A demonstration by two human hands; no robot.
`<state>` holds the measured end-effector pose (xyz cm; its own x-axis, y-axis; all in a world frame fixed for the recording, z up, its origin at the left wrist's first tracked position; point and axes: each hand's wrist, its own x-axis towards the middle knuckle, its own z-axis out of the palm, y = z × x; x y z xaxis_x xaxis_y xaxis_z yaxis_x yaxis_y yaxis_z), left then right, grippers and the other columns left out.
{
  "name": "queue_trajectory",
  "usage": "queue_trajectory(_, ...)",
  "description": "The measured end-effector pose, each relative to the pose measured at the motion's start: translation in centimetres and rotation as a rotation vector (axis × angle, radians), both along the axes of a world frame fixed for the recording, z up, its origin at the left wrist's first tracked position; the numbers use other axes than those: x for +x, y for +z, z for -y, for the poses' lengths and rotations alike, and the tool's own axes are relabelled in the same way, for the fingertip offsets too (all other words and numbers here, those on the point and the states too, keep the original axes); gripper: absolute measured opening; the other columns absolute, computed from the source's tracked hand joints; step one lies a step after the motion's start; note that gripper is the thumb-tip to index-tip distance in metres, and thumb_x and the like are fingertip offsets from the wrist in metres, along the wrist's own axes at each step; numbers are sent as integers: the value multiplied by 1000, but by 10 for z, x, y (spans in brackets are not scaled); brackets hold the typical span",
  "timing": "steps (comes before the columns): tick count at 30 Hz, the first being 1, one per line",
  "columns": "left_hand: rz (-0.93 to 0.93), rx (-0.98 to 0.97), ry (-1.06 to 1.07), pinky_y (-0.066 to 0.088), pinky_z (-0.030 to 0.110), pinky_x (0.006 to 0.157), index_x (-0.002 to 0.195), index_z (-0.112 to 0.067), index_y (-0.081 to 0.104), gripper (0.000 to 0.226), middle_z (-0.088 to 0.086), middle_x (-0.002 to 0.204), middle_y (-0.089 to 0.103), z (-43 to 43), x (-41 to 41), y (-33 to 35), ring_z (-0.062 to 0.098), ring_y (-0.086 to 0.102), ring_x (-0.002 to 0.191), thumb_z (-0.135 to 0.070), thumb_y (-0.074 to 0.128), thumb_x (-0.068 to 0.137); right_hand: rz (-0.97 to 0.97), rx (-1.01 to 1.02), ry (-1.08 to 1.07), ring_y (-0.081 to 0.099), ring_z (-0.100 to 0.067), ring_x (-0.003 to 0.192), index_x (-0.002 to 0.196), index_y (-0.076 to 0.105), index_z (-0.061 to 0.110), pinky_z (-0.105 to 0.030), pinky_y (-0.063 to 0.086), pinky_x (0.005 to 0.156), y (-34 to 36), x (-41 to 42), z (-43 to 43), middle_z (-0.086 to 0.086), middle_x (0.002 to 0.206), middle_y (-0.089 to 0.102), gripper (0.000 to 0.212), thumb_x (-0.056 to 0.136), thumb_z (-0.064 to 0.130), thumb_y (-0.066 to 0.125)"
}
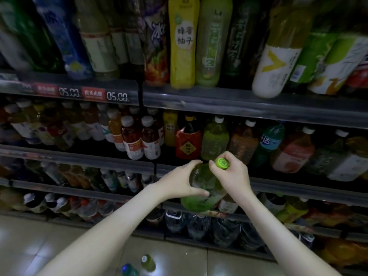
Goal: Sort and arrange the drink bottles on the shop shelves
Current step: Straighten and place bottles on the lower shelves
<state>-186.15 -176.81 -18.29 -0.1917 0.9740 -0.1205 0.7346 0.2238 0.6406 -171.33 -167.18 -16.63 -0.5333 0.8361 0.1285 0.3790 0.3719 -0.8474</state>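
A green drink bottle point(201, 188) with a bright green cap point(222, 163) is held in front of the middle shelves, tilted with its cap up and to the right. My left hand point(181, 181) grips the bottle's body from the left. Around its neck, just under the cap, curl the fingers of my right hand point(233, 174). Behind my hands, one shelf point(278, 181) carries a red-labelled dark bottle point(188, 143), a green tea bottle point(215, 139) and a brown tea bottle point(244, 143).
Several shelves packed with drink bottles fill the view; the top shelf point(239, 103) holds a tall yellow bottle point(183, 42) and green ones. Price tags point(117, 96) read 05.00. Two bottles point(139, 265) stand on the tiled floor point(39, 236) below my arms.
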Motion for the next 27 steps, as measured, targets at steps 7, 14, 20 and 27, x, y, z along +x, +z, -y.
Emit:
queue_trajectory(7,-436,210,279,17,50,117,152,-40,11,60,18,159,0,-59,-43,-7,38,2,146,-42,41,99,8,6,-106,47,-4,53,72,52,18,-24,37,52,1,24,-18,4,59,54,26,84,32,70)
queue_trajectory(14,-357,64,303,9,48,120,150,-43,-4,79,14,158,-22,-101,-53,-11,36,-18,145,-39,51,94,-72,-14,-158,44,-2,50,71,51,14,-16,33,48,8,34,-23,5,57,50,29,84,30,70)
queue_trajectory(20,-435,174,312,41,41,105,151,-34,23,70,19,157,-2,-90,-45,-20,43,14,142,-36,56,90,-118,-12,-205,42,-3,48,70,50,16,-22,33,50,6,43,-24,7,54,47,29,86,30,69)
queue_trajectory(27,-448,409,462,43,28,42,97,-1,45,42,27,93,53,-54,-22,-32,39,57,65,-25,76,81,-197,3,-291,46,-10,53,71,52,17,-28,36,53,9,46,-28,4,59,52,26,87,31,68)
